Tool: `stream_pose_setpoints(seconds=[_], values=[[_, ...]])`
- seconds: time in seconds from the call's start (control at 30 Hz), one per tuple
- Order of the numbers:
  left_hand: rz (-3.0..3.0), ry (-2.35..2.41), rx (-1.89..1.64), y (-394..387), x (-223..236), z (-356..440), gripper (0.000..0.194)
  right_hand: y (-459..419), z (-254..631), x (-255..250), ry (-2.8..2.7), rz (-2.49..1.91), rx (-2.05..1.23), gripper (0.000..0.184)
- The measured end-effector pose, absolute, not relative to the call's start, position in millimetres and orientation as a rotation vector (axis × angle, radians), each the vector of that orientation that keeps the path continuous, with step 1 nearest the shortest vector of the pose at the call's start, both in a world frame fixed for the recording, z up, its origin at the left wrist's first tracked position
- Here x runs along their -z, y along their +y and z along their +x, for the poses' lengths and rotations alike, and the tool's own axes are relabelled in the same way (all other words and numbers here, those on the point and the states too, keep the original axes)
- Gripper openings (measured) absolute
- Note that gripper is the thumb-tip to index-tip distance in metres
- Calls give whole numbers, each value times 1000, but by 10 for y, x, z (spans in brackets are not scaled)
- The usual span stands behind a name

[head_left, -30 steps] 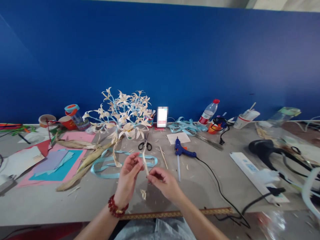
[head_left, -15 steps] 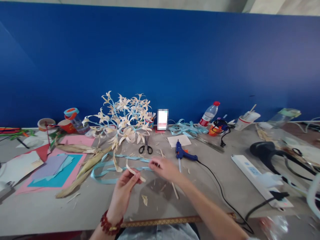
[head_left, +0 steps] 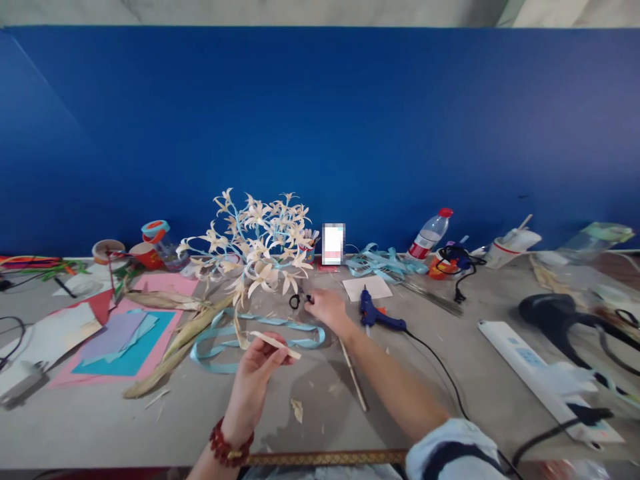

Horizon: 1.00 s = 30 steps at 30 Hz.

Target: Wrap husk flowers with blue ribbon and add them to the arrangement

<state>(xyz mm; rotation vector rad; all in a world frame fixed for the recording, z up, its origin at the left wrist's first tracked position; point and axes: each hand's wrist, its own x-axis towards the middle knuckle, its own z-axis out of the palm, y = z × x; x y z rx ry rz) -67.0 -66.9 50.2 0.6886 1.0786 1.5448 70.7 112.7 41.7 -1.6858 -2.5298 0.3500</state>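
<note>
My left hand (head_left: 264, 363), a beaded bracelet on its wrist, pinches a narrow cream strip of dried husk (head_left: 276, 343) between thumb and fingers. My right hand (head_left: 327, 310) reaches forward over the table, its curled fingers on one handle loop of the black scissors (head_left: 295, 302); the fingertips are partly hidden. Just beyond my left hand, a light-blue ribbon (head_left: 215, 367) lies in loose loops. Behind it stands a spray of cream husk flowers (head_left: 260, 243) on light-blue stems. Under my right forearm lies a thin stick (head_left: 356, 380).
A blue glue gun (head_left: 377, 317) with a black cord lies right of my hand, by a white card (head_left: 367, 289). Farther right are a power strip (head_left: 530, 373) and a bottle (head_left: 430, 235). Dried husks (head_left: 175, 353) and coloured paper (head_left: 140, 350) lie left.
My right hand has moved forward from beside the ribbon to the scissors. My left hand still holds the husk strip. The whole view has shifted slightly.
</note>
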Motion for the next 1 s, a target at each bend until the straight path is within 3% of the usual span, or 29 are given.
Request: stream_pose_setpoints(seconds=[0.4,0.7,1.0], values=[[809,1011,-1339,-455,-592,-439,9,94,1411,-568,-2344,-1253,-249,9],[920,1052,-1388,-492,-537,-295,10,-115,1430,-584,-2241,-1092,-382,7],[735,1037,-1453,-505,-533,-286,11,-203,1389,-484,-2020,-1104,-846,36]])
